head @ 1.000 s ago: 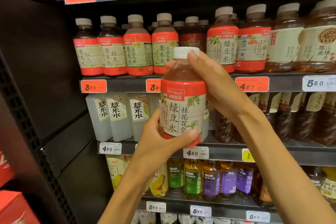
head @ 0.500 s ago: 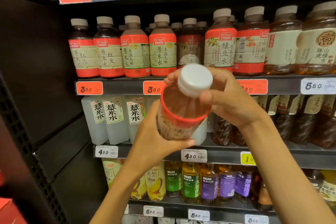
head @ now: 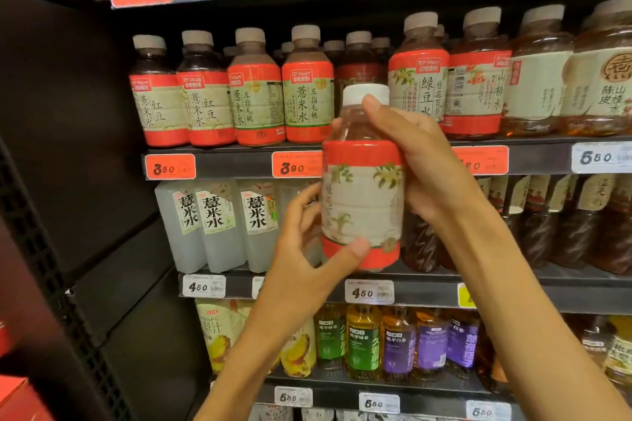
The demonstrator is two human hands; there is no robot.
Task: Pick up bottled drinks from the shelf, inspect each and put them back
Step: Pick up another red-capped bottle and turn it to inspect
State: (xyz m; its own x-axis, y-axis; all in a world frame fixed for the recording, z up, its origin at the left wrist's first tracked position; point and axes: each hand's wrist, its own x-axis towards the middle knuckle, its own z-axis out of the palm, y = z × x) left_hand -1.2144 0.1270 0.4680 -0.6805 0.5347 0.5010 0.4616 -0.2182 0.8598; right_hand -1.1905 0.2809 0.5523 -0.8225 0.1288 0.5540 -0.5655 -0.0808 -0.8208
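Note:
I hold a bottled drink [head: 362,195] upright in front of the shelves; it has a white cap, pale amber liquid and a red-and-cream label with leaf drawings. My right hand [head: 427,164] grips its neck and upper right side, the thumb lying just under the cap. My left hand [head: 307,249] holds the bottom left, thumb pressed on the lower red band and fingers behind the bottle. A gap in the front row of the shelf [head: 359,157] lies behind the bottle, with darker bottles further back.
Rows of similar red-labelled bottles [head: 307,92] fill the shelf behind. Clear bottles [head: 212,222] and dark ones [head: 564,222] stand one level lower, green and purple labelled bottles [head: 396,342] below that. A black side panel [head: 68,147] closes the left; red boxes [head: 13,396] sit bottom left.
The bottle was tipped with its cap toward me half a second ago and now stands upright again, turned so a different side of the label faces me. Both hands stayed on it.

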